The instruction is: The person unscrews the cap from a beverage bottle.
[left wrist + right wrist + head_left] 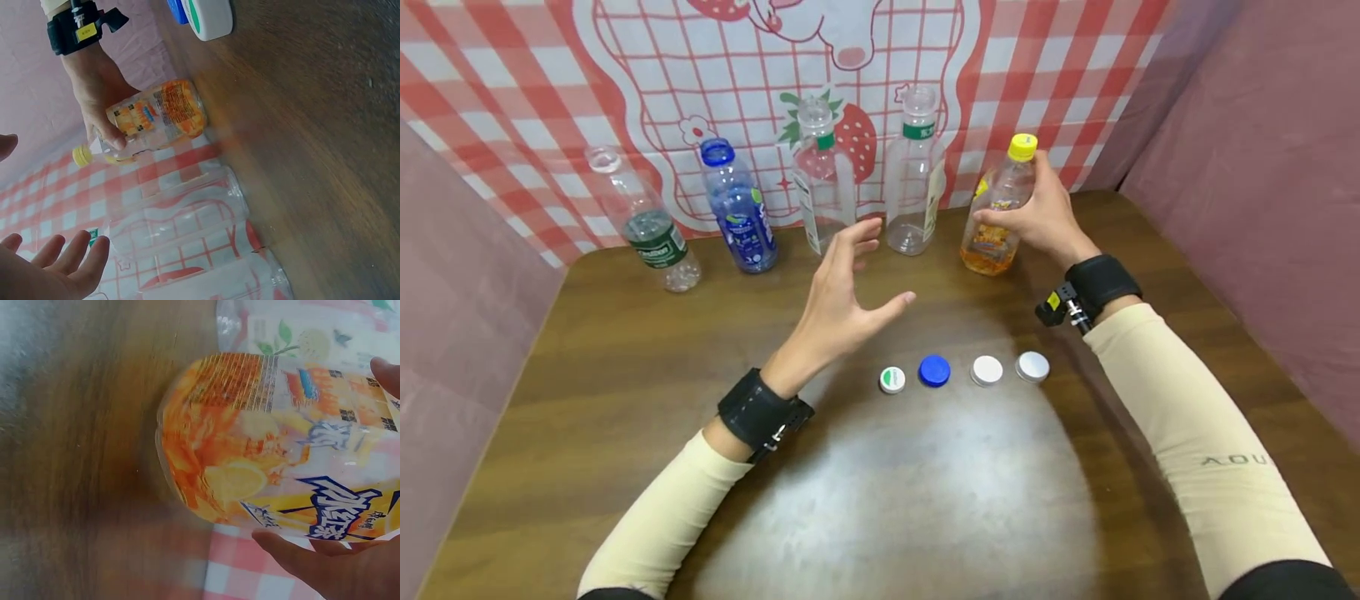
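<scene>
My right hand grips a clear iced tea bottle with an orange label and a yellow cap, at the back right of the table. The bottle tilts slightly in the head view; in the right wrist view its label fills the middle, with fingers at its edges. My left hand hovers over the middle of the table, fingers spread and holding nothing. Nearest to it stand two uncapped clear bottles with green neck bands, the left one partly behind its fingertips, the right one in full view.
Farther left stand an uncapped blue bottle and an uncapped clear bottle with a green label. In a row before the hands lie a small white-and-green cap, a blue cap and two white caps. Checked cloth hangs behind.
</scene>
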Tool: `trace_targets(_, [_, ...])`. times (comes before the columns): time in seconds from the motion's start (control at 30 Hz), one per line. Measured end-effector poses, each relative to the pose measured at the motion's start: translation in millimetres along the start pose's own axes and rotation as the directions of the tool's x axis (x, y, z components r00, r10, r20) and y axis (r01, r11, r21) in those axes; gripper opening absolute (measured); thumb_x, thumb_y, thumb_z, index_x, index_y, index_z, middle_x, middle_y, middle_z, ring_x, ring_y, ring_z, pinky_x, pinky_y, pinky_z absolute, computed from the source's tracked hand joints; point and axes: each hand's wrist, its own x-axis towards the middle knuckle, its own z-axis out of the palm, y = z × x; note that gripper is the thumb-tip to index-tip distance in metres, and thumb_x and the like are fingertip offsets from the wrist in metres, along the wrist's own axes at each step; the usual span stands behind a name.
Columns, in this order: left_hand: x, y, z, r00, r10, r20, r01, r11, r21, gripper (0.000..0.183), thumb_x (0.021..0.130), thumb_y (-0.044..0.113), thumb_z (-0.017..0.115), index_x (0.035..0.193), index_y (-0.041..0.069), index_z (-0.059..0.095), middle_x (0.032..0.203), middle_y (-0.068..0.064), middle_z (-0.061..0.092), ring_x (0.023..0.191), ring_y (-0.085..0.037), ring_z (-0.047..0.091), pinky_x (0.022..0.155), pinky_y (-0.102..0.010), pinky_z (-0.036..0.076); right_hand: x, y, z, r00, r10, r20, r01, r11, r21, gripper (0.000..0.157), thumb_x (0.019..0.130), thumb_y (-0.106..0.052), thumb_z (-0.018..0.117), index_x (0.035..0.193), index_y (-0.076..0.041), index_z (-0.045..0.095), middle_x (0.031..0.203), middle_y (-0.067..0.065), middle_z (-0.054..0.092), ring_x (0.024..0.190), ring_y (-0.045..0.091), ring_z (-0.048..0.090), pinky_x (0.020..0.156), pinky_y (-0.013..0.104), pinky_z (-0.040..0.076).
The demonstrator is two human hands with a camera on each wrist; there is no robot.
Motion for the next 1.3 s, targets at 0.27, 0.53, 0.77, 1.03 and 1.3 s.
trace_targets(0.27, [-0.5,1.3,2.4,0.999,0.012,0.048,-0.012,1.000,-0.001,0.094,0.078,0.026,0.090,0.153,0.009,0.036,0.154,-0.013,0.048,0.136,-0.031,0.056,0.107,-0.041,0.052,-46.1,-31.5,4.8,0.996,-0.091,-0.001,0.091,0.993,0.070,0.095,0.077,-0.030,0.091,0.150,-0.028,0.032,0.143,0.006,0.054,0.126,0.019,0.057,0.105,0.044,0.049])
trace_targets(0.53, [2.6,11.5,4.3,0.981,0.191,0.041,-0.193,0.980,0.051,0.119,0.065,0.041,0.098,0.157,0.007,0.031,0.156,-0.016,0.045,0.143,-0.025,0.047,0.119,-0.038,0.042,-94.7,-101.8,30.8,0.947,-0.315,0.063,0.274,0.895,0.353,0.091,0.072,-0.004,0.092,0.144,-0.020,0.039,0.136,0.005,0.060,0.118,0.014,0.066,0.101,0.026,0.053])
trace_targets(0.77, [-0.7,19.3,3.6,0.969,0.242,-0.039,-0.234,0.961,0.145,0.127,0.060,0.046,0.099,0.158,0.011,0.024,0.158,-0.016,0.041,0.144,-0.023,0.047,0.113,-0.036,0.048,-110.3,-132.4,58.9,0.956,-0.290,-0.035,0.271,0.834,0.481,0.092,0.073,-0.008,0.093,0.144,-0.019,0.036,0.142,0.007,0.050,0.121,0.017,0.062,0.105,0.033,0.052])
trace_targets(1.03, [0.2,12.1,3.4,0.966,0.228,-0.120,-0.196,0.953,0.233,0.113,0.068,0.040,0.095,0.156,0.014,0.029,0.151,-0.014,0.051,0.135,-0.023,0.056,0.102,-0.040,0.055,-113.2,-142.1,75.5,0.969,-0.236,-0.067,0.242,0.879,0.410,0.097,0.075,-0.021,0.093,0.148,-0.019,0.029,0.137,0.008,0.059,0.123,0.018,0.061,0.108,0.038,0.048])
trace_targets(1.3, [-4.3,-1.7,0.3,0.979,0.184,-0.082,-0.161,0.958,0.237,0.107,0.070,0.027,0.090,0.157,0.017,0.030,0.138,-0.015,0.060,0.114,-0.024,0.065,0.086,-0.040,0.061,-114.1,-126.7,81.8,0.970,-0.240,-0.031,0.239,0.930,0.278,0.097,0.079,-0.057,0.083,0.149,-0.019,0.029,0.135,0.010,0.061,0.123,0.020,0.060,0.104,0.043,0.047])
